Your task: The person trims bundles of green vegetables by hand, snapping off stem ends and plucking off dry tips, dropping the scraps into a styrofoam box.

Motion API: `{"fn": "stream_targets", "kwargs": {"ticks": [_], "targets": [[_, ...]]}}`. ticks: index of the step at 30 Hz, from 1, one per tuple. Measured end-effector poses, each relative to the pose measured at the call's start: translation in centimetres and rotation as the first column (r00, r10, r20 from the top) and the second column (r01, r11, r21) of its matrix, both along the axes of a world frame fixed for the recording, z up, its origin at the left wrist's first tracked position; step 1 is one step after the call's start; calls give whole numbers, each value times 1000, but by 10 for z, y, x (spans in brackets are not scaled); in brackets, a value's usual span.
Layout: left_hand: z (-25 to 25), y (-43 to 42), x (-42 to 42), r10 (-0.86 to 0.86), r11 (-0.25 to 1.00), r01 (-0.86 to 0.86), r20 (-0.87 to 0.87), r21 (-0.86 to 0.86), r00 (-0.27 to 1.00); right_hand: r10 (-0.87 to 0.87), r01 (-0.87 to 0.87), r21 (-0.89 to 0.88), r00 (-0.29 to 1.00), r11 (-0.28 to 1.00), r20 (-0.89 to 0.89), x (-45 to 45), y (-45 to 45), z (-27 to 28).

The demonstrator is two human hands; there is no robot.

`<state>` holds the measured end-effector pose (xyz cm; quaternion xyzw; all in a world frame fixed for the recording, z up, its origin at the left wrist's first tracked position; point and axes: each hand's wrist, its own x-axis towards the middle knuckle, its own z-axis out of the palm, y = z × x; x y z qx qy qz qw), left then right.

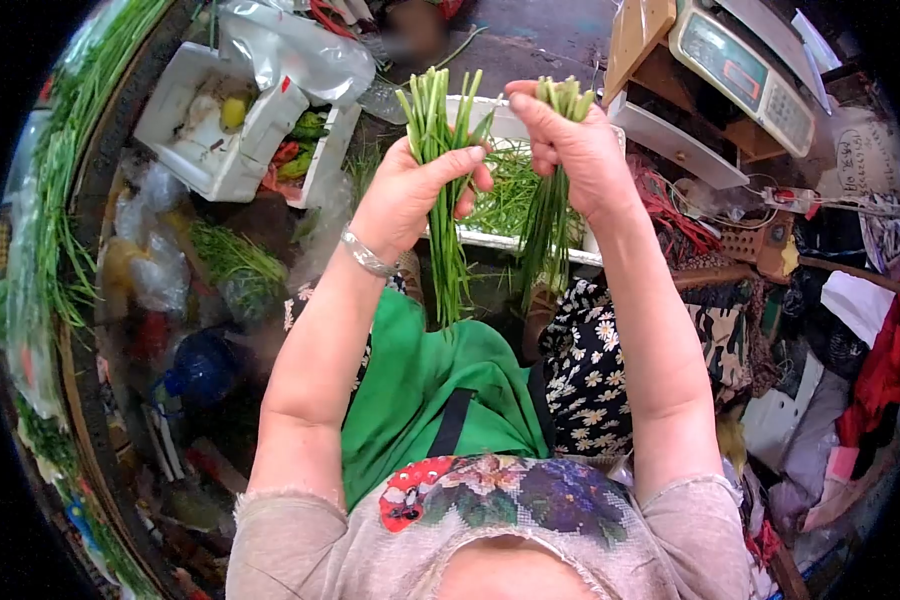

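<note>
My left hand point(407, 193) is closed around a bunch of long green stems point(449, 250), its pale cut ends pointing up and its narrow leaves hanging down. A silver bracelet point(368, 253) circles that wrist. On the other side, my right hand point(588, 150) grips a second bunch of greens point(545, 222), with thick stem ends point(564, 98) showing above the fingers. The two bunches are apart, side by side. Below and beyond them stands a white foam box point(580, 256) with loose green stalks point(503, 190) inside. Both bunches partly cover it.
A green apron point(420, 390) covers the lap. To the left are a white foam container point(185, 165), a plastic bag point(300, 50) and long greens point(45, 220) on a curved ledge. A scale point(745, 75) stands at upper right, above red string point(675, 215) and cloth point(875, 375).
</note>
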<state>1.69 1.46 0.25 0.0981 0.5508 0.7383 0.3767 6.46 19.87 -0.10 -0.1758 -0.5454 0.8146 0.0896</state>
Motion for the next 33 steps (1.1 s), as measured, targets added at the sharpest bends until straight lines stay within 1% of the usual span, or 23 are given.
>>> {"fn": "stream_targets", "kwargs": {"ticks": [2,4,6,7,8,10,11,12,14,15,17,18,19,22,24,25,28,30,32,33], "targets": [[1,7,5,-15,1000,16,-18,15,1000,149,-149,63,989,987,8,1,-4,1],[2,10,8,-32,999,33,-36,32,999,148,-148,69,989,987,8,3,-8,1],[2,10,9,-39,999,39,7,31,999,83,-84,68,996,994,13,4,-7,-1],[-2,8,7,-6,999,4,45,46,999,13,-15,75,999,997,30,3,-6,-1],[-4,7,5,-8,999,6,44,46,999,12,-14,76,1000,997,29,3,-3,-1],[-4,4,3,16,1000,-16,0,-10,1000,-22,23,31,999,999,-41,3,6,-1],[-3,4,2,19,1000,-19,1,-10,1000,-45,46,32,998,998,-33,3,7,-1],[-3,3,1,18,1000,-18,0,-10,1000,-33,37,75,998,997,-47,2,12,-4],[-2,1,-1,42,999,-42,6,-31,999,-72,73,31,996,997,-48,2,21,-6],[-3,0,-2,50,998,-51,-18,-47,999,-72,73,31,996,997,-48,2,22,-5],[-2,-2,-2,55,997,-56,-21,-45,998,-129,121,-105,988,987,-82,2,24,-1],[-2,-3,-3,60,997,-61,-23,-44,998,-135,132,-52,990,990,-42,2,25,-1],[-2,-4,-3,59,997,-60,-22,-44,998,-123,121,-37,991,992,-58,2,26,-3],[-2,-7,-5,126,979,-137,-81,-152,989,-78,76,-15,990,997,-120,2,30,-4],[-5,-9,-9,187,948,-217,-145,-233,972,-109,106,-47,991,993,-71,3,29,-1],[-5,-10,-10,213,934,-259,-199,-245,956,-125,122,-62,991,991,-46,3,28,0],[-6,-12,-12,223,921,-284,-236,-266,946,-133,133,-66,991,989,1,3,27,-6],[-6,-10,-8,90,971,-124,-165,-206,982,-53,51,-33,997,998,-54,0,22,-12],[-5,-5,-2,10,992,-27,-129,-125,992,-26,24,-25,997,999,-69,-1,11,-8],[-6,-2,0,-13,993,-3,-126,-122,992,18,-17,22,999,1000,-46,0,4,-3]]}}
